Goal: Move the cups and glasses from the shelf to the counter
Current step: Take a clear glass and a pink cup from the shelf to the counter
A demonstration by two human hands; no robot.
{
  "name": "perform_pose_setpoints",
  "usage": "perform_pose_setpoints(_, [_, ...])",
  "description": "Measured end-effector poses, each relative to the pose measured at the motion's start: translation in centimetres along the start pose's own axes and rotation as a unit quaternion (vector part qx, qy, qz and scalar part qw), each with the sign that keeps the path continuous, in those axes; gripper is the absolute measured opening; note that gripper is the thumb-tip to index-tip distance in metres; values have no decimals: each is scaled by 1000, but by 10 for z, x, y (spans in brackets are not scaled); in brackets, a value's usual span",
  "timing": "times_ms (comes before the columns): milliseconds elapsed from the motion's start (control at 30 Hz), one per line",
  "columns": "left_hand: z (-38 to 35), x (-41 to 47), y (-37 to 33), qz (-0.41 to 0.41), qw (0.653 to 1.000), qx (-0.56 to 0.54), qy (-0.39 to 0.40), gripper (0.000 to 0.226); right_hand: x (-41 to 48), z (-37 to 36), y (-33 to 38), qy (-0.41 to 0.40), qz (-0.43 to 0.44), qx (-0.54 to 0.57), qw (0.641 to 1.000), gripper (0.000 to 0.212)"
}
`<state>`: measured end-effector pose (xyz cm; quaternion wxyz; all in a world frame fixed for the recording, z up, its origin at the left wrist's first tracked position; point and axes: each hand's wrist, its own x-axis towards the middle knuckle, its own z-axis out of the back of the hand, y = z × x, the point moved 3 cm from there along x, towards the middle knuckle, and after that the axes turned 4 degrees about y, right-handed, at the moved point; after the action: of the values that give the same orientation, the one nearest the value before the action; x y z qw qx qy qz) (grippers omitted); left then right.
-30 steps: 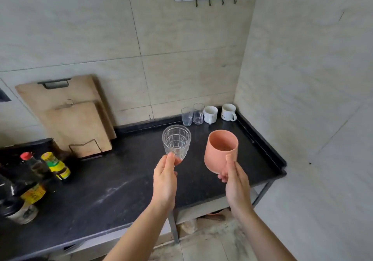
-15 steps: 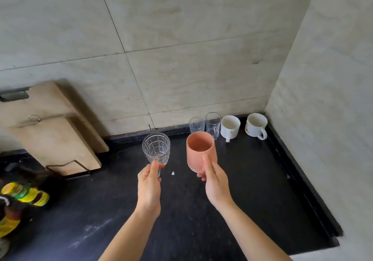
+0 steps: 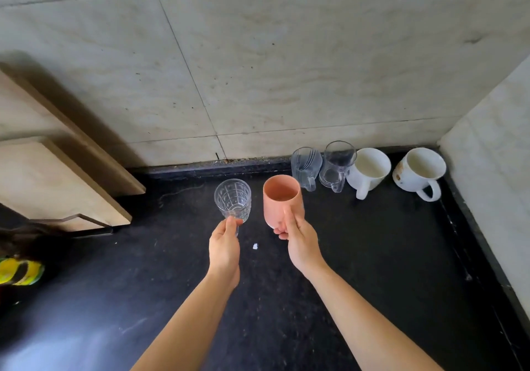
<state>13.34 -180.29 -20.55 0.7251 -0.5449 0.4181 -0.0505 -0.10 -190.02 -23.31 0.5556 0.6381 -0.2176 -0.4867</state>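
My left hand [image 3: 225, 248] grips the base of a clear patterned glass [image 3: 233, 200], held upright above the black counter [image 3: 372, 256]. Right beside it, a pink handleless cup [image 3: 282, 198] is held upright in my right hand [image 3: 301, 241], fingers around its lower part. Against the back wall stand two clear glass mugs [image 3: 306, 165] [image 3: 337, 164] and two white mugs [image 3: 368, 169] [image 3: 418, 171] in a row on the counter.
Two wooden cutting boards [image 3: 57, 187] lean on the wall at the left in a wire stand. A yellow-labelled bottle [image 3: 20, 271] lies at the far left edge. A tiled side wall closes the counter on the right.
Both hands have carried the glass and the pink cup forward over the counter toward the row of mugs; my view has come closer and tilted down.
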Motion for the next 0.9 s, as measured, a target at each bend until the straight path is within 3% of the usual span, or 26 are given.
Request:
perform_pose_setpoints(467, [-16, 86, 5, -49, 999, 9, 23, 29, 80, -31, -11, -43, 15, -28, 999, 46])
perform_pose_setpoints(700, [-19, 98, -8, -37, 998, 18, 46, 28, 74, -29, -11, -68, -18, -120, 990, 43])
perform_pose_setpoints(900, [8, 84, -41, -104, 971, 211, 43, 34, 59, -22, 24, -126, -16, -260, 957, 29])
